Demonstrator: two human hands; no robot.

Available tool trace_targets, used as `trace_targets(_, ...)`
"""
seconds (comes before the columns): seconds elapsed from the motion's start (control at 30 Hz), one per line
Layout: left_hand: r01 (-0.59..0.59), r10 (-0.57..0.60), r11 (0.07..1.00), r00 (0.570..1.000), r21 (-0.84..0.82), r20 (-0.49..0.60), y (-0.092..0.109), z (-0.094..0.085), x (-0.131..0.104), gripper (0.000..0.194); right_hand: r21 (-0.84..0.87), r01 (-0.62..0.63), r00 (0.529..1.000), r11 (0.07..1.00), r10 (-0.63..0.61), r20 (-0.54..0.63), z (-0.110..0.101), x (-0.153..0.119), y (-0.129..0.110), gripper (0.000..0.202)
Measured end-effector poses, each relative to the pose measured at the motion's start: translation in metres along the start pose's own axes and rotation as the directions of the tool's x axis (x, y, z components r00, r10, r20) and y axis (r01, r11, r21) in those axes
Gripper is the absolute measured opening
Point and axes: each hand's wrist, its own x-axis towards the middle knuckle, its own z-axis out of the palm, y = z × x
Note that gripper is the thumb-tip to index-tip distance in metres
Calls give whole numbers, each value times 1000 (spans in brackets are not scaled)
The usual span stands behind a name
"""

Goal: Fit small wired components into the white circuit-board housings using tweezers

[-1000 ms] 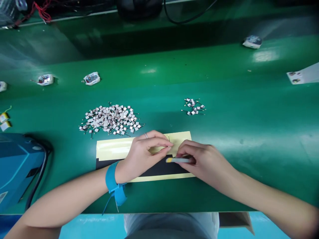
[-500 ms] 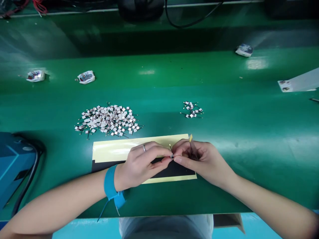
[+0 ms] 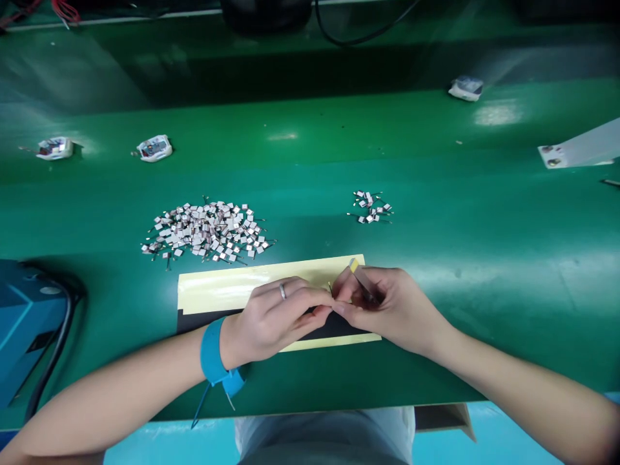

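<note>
My left hand [image 3: 278, 320], with a ring and a blue wrist strap [image 3: 212, 352], is closed in a pinch over the sheet. A small square part with a short dark lead [image 3: 330, 287] is between its fingertips, mostly hidden. Touching them are the thumb and fingertips of my right hand [image 3: 387, 307]. That hand is also closed around a flat brownish strip with a yellow end [image 3: 354, 265], perhaps tweezers. Beneath both hands lies a black sheet with pale yellow backing [image 3: 217, 290]. Beyond it are a large pile of small square parts [image 3: 208, 229] and a smaller group [image 3: 371, 208].
Two white-cased circuit units [image 3: 155, 148] lie at the back left, another white unit [image 3: 465, 88] at the back right. A blue box [image 3: 33, 329] with a black cable stands at the left. A pale bracket [image 3: 576, 145] reaches in from the right over the green table [image 3: 484, 245].
My right fingertips have closed in against the left ones, covering the small part. The yellow-ended strip has tilted left. The whole view has shifted slightly.
</note>
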Motion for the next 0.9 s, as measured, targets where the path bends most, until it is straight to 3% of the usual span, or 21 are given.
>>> trace_targets(0.1, 14, -13, 999, 1000, -48, 25, 0, -1, 1, 17, 116, -17, 999, 993, 14, 31, -1, 2, 2, 15)
trace_targets(0.23, 117, -121, 977, 993, -176, -12, 2, -1, 2, 18, 271, -39, 998, 962, 23, 61, -7, 4, 4, 25)
trace_targets(0.43, 223, -238, 904, 971, -364, 6, 3, 0, 0, 19, 288, -57, 988, 956, 14, 152, -12, 4, 5, 25)
trace_targets(0.6, 149, -138, 961, 988, -234, 64, 3, 6, -3, 16, 121, -41, 995, 992, 30, 91, -5, 0, 5, 29)
trace_targets(0.73, 143, -122, 983, 977, -112, 172, -1, 6, -2, 20, -119, 52, 998, 992, -50, 23, -13, -2, 2, 31)
trace_targets(0.8, 129, -137, 990, 975, 57, 176, -5, -3, 4, 18, -310, 129, 980, 942, -169, -104, -25, -1, 3, 31)
trace_targets(0.9, 161, -190, 943, 979, 291, 74, -13, -29, 19, 14, -612, 168, 889, 773, -387, -244, -46, 3, 6, 24)
